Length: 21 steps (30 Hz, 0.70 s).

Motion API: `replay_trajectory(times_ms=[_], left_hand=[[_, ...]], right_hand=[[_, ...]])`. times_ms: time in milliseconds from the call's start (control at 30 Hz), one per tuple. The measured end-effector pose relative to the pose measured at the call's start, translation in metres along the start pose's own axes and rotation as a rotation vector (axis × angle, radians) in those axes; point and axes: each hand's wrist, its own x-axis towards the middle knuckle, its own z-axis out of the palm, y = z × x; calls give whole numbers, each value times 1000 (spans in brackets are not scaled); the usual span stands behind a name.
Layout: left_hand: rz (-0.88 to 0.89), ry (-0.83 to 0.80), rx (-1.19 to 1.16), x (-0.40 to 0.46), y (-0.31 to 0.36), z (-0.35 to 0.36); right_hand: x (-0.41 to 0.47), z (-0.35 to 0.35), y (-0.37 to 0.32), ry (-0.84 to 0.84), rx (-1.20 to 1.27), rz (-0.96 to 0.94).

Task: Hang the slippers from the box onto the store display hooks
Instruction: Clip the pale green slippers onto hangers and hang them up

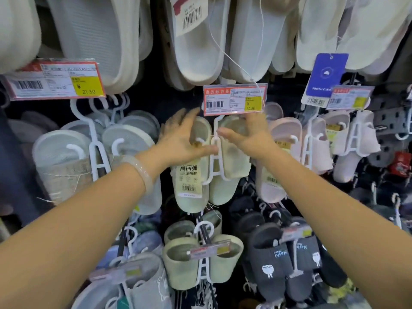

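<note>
- The step in hand looks like the hanging itself: a pair of pale green foam slippers (200,175) on a white plastic ladder-shaped hanger (215,159) is held up against the display wall, just under the red-and-yellow price tag (234,100).
- The left hand (180,139), with a clear bangle (142,172) on its wrist, cups the left slipper of the pair, its fingers spread over the toe end and its thumb reaching toward the hanger's stem.
- The right hand (247,132) wraps the right slipper, fingers curled round its upper edge, thumb pointing in toward the stem.
- The top of the hanger runs up behind the price tag, so I cannot tell whether it already sits on the display hook; the hook itself is hidden.
- If it is not yet seated, the next move calls for lifting the hanger's top over the hook's tip and sliding it back, keeping both slippers from slipping off their prongs.
- Neighbouring pairs, the pale pink slippers (281,139) to the right and the grey-white slippers (64,157) to the left, hang close, so there is little room sideways.
- The box is not in view.
</note>
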Motion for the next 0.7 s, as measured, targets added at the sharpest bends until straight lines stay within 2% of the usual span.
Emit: replay_trajectory(times_ms=[67, 167, 367, 567, 700], left_hand=[[52, -8, 106, -19, -9, 12], [38, 37, 138, -31, -14, 28], [-39, 14, 155, -22, -17, 41], [-128, -4, 325, -18, -16, 54], [-125, 96, 434, -23, -15, 67]], right_hand=[[-38, 15, 9, 79, -111, -48], [-73, 39, 16, -22, -234, -61], [-63, 47, 21, -95, -363, -75], [-57, 46, 22, -214, -426, -72], [-58, 44, 21, -314, -506, -59]])
